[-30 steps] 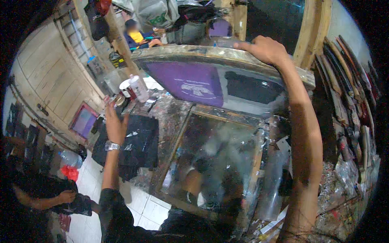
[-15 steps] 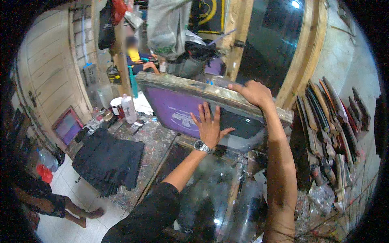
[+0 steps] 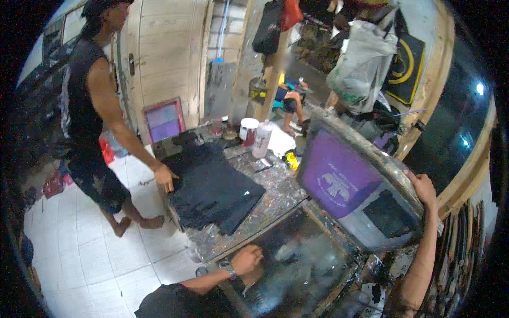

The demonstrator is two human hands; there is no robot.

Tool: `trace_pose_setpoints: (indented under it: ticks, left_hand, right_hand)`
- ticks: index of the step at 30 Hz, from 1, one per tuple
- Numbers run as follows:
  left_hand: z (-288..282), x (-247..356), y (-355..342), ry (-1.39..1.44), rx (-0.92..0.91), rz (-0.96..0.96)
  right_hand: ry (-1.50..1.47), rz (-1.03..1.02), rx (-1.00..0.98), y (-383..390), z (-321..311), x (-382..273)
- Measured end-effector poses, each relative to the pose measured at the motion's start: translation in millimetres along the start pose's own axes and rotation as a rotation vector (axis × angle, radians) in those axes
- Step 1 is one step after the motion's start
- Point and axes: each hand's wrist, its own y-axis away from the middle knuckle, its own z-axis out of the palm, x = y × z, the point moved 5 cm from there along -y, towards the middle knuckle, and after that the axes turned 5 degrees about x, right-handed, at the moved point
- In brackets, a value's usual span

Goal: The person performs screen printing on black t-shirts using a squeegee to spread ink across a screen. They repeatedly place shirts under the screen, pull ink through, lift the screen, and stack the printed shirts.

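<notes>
My right hand [image 3: 421, 188] grips the upper edge of a screen-printing frame [image 3: 339, 188], which stands tilted up at the right. The frame has purple mesh with a pale printed emblem and a dark patch near its right end. My left hand [image 3: 247, 259], with a metal-banded watch [image 3: 227, 269] at the wrist, is closed with fingers curled above the near left part of a dark glossy panel [image 3: 302, 259]. Whether anything lies in its fingers is hidden. Black folded cloth [image 3: 212, 185] lies on the paint-stained table [image 3: 278, 183], left of the frame.
At the left, a co-worker's hand [image 3: 165, 177] touches the black cloth. A bottle [image 3: 261, 140] and a white tub [image 3: 248, 131] stand behind it. Long-handled boards [image 3: 461, 254] lean at the far right. Another person [image 3: 289, 95] sits beyond the wooden post.
My left hand has left the mesh and moved down over the glossy panel, closing. My right hand still grips the frame. The view has turned left; the co-worker now reaches to the cloth.
</notes>
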Motion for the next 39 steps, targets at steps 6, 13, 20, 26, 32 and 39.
trace_pose_setpoints:
  ticks: [6,13,20,26,32,39]
  left_hand:
    - [-37.4,-28.9,23.2,0.432,0.100,-0.276]
    - [-27.8,-20.5,24.6,0.284,0.071,-0.168]
    - [-43.6,-6.8,4.8,0.275,0.086,-0.210]
    - [-83.2,-93.0,-81.5,-0.204,0.069,-0.260]
    - [-101.2,-150.6,-72.2,-0.604,-0.246,-0.507]
    - [-6.4,71.4,-18.2,0.188,-0.681,0.029]
  right_hand:
    - [-0.325,-0.066,0.009,-25.9,24.2,36.6]
    - [-0.183,-0.141,0.037,-24.7,18.0,58.1]
    - [-0.173,-0.014,0.055,-0.9,12.5,36.8]
    - [-0.118,-0.028,0.128,31.9,-23.0,8.7]
    - [-0.012,0.003,0.125,52.4,-10.6,-6.7]
    - [-0.006,-0.165,0.076,50.5,-11.7,-45.6]
